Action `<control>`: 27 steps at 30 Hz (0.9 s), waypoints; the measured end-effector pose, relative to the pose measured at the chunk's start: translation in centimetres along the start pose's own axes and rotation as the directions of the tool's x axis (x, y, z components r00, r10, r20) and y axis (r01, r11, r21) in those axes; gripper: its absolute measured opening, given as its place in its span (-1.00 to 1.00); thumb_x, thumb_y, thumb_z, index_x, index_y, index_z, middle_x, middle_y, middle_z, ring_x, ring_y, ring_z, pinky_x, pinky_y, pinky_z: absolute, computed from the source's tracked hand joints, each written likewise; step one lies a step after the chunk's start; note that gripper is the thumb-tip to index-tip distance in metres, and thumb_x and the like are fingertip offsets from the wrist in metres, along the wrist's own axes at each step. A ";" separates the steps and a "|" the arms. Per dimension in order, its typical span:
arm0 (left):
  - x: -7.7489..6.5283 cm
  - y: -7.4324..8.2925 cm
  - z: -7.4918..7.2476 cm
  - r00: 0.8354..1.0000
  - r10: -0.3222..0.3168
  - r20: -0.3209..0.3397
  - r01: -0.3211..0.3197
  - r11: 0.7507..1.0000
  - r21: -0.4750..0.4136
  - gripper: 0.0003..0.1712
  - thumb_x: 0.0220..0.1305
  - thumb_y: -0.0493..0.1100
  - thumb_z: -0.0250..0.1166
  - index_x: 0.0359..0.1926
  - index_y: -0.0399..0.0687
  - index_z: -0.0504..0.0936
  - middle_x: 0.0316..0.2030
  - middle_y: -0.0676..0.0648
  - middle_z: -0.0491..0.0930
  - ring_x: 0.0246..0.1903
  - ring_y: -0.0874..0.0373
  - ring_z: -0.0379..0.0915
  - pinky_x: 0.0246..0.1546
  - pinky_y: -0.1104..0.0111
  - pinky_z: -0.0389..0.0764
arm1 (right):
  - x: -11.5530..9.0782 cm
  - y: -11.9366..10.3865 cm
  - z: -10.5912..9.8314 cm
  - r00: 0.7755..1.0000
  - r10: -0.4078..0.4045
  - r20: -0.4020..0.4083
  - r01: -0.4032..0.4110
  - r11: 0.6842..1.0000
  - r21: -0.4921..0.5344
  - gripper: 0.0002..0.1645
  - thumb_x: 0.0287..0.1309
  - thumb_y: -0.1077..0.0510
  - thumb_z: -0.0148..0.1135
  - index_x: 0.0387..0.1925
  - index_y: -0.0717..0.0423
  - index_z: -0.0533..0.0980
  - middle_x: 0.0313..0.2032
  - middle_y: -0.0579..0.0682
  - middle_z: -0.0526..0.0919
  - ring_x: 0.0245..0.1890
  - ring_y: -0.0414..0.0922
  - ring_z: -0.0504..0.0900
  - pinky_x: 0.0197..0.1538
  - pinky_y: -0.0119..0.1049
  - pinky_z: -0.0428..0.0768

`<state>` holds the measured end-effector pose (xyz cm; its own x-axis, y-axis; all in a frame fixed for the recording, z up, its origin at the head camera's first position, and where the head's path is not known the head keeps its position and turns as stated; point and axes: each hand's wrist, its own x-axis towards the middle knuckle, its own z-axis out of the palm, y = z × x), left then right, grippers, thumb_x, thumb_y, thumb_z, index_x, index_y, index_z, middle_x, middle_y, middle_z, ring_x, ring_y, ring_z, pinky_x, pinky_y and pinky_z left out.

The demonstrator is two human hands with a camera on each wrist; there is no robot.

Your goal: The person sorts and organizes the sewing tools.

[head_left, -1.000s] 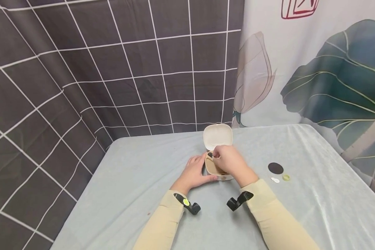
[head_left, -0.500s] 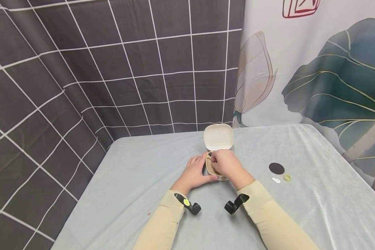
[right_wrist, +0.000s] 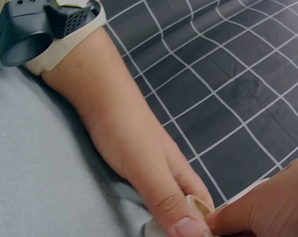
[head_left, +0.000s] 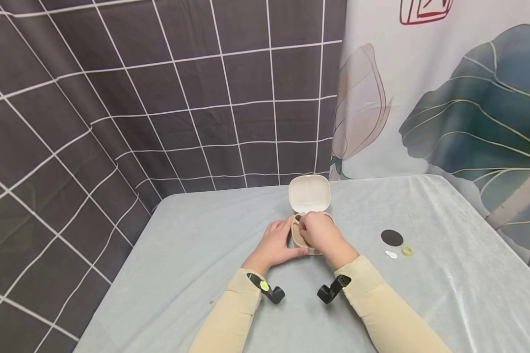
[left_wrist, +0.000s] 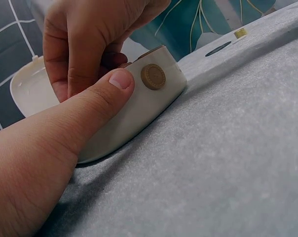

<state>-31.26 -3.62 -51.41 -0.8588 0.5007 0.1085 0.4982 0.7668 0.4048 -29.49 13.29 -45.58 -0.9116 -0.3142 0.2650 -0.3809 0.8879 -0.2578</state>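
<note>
A small white case with a tan inside stands on the table, its white lid (head_left: 309, 193) raised at the back. My left hand (head_left: 274, 245) grips the case body (left_wrist: 144, 108) at its left side, the thumb on the front wall beside a round brown button (left_wrist: 153, 76). My right hand (head_left: 320, 230) reaches into the case from the right, fingers curled and pointing down onto the tan interior (head_left: 298, 237). Whatever may lie between those fingertips is hidden, in the wrist views too. A dark spot shows at the interior's back left corner.
To the right of the case lie a dark round disc (head_left: 392, 238), a yellow-green ring (head_left: 407, 251) and a small white piece (head_left: 391, 255). The pale cloth-covered table (head_left: 194, 235) ends at a dark gridded curtain (head_left: 203, 98) behind.
My right hand has shifted slightly down and left inside the case, then stayed nearly still over the last half second. The left hand has kept its grip.
</note>
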 end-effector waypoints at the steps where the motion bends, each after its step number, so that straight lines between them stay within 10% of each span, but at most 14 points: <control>1: 0.0 0.0 0.0 1.000 0.000 -0.001 0.000 1.000 -0.002 0.25 0.10 0.49 0.32 0.61 0.00 0.01 0.47 -0.08 0.29 0.46 -0.03 0.12 0.50 0.14 0.11 | 0.0 0.0 0.1 1.000 -0.002 -0.004 0.002 1.000 -0.002 -0.72 0.10 0.23 0.40 -0.66 -0.04 0.56 -0.61 -0.13 0.56 -0.57 -0.16 0.49 -0.34 -0.14 0.55; 12: 0.0 -0.1 -0.1 1.000 0.020 -0.012 -0.020 1.000 -0.014 0.25 0.10 0.48 0.34 0.60 -0.02 0.03 0.48 -0.07 0.27 0.46 -0.04 0.12 0.51 0.14 0.09 | -0.2 -0.3 1.8 0.990 -0.018 -0.139 0.011 0.999 -0.049 -0.92 0.15 0.14 0.45 -0.43 0.01 0.68 -0.43 -0.06 0.63 -0.35 -0.04 0.66 -0.08 -0.04 0.60; 27: 0.0 -0.2 -0.1 1.000 0.023 -0.005 -0.023 1.000 -0.005 0.26 0.10 0.47 0.34 0.61 -0.02 0.02 0.48 -0.07 0.26 0.46 -0.03 0.12 0.52 0.14 0.07 | -0.1 -0.2 1.6 0.983 -0.001 -0.181 0.008 0.999 0.035 -0.86 0.20 0.10 0.42 -0.39 0.08 0.68 -0.44 -0.03 0.63 -0.40 -0.04 0.64 -0.24 -0.07 0.62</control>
<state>-31.40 -3.81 -51.44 -0.8479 0.5159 0.1220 0.5169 0.7534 0.4065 -29.62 12.59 -47.03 -0.8680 -0.2492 0.4296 -0.3932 0.8732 -0.2879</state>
